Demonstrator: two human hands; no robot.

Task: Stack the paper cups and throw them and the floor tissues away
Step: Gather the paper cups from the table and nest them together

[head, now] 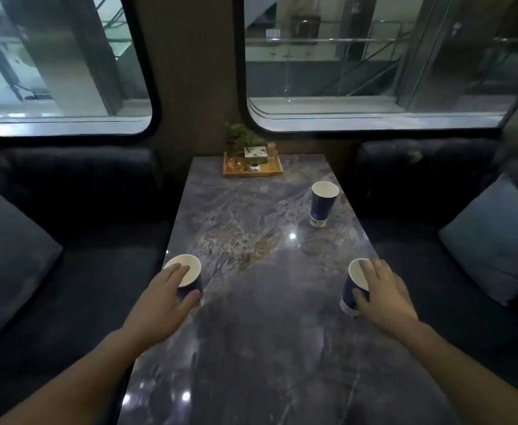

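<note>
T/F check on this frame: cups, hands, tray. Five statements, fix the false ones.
1. Three paper cups stand on the table. True: left cup, right cup, far cup.
2. The cups are already stacked. False: all three stand apart.
3. The left hand is at the left cup and the right hand at the right cup. True.
4. The far cup lies on its side. False: it is upright.
5. The wooden tray sits at the table's near end. False: far end, by the windows.
</note>
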